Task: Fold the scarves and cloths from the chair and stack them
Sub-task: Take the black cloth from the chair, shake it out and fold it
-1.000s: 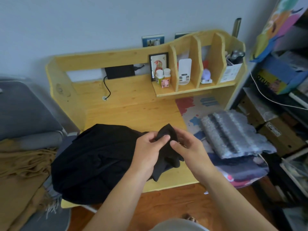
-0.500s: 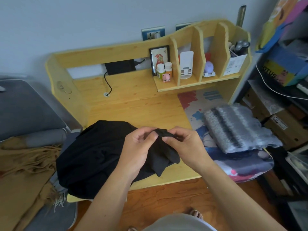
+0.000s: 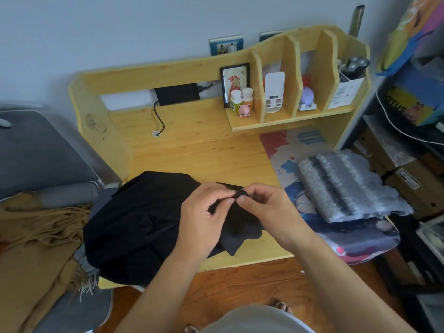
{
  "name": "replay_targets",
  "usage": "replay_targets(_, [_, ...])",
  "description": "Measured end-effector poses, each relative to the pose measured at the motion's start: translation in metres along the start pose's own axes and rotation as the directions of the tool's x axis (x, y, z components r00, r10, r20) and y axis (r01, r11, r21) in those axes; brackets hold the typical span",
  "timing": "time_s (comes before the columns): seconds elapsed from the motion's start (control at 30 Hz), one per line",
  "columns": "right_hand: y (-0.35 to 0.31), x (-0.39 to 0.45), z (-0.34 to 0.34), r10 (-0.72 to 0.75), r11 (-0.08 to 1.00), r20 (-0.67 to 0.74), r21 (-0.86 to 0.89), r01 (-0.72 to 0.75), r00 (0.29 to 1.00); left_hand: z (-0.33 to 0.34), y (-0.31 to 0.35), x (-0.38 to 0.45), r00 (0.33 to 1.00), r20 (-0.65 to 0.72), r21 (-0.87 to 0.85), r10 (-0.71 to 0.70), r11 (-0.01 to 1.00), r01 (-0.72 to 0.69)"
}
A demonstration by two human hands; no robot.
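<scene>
A black cloth [image 3: 134, 222] lies bunched on the front left of the wooden desk [image 3: 197, 155] and hangs over its edge. My left hand [image 3: 204, 212] and my right hand [image 3: 269, 210] meet above the cloth's right end, and both pinch one edge of it between thumb and fingers. A folded grey striped scarf [image 3: 346, 183] rests on the desk's right side. On the grey chair [image 3: 36, 152] to the left, a brown fringed scarf [image 3: 38, 236] is draped.
A colourful desk mat [image 3: 288, 147] lies under the grey scarf. The desk shelf holds a framed picture [image 3: 234, 78], small bottles [image 3: 241, 98] and a pink pig figure. Cardboard boxes [image 3: 413, 188] and shelving stand at the right. My bare foot shows on the wooden floor below.
Both hands have worked along the black cloth's edge, and the raised tip between them has flattened down into a thin pinched fold. The camera has tilted slightly downward.
</scene>
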State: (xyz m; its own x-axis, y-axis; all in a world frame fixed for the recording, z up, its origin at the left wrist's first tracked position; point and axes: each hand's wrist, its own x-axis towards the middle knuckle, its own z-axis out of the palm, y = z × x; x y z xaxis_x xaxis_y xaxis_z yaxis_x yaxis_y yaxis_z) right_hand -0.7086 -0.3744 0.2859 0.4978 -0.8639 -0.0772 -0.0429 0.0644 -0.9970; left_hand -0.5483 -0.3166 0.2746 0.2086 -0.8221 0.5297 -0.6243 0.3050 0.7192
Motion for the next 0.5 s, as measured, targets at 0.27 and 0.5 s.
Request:
replay_targets(0.27, [-0.014, 0.012, 0.005, 0.134, 0.968, 0.119, 0.196, -0.155, 0.984, -0.005, -0.003, -0.002, 0.985, -0.06, -0.12, -0.16, 0.981, 0.152])
replay_targets(0.5, [-0.021, 0.048, 0.005, 0.285, 0.901, 0.051, 0.327, -0.286, 0.957, -0.027, 0.007, 0.007, 0.931, 0.087, -0.286, -0.353, 0.887, 0.363])
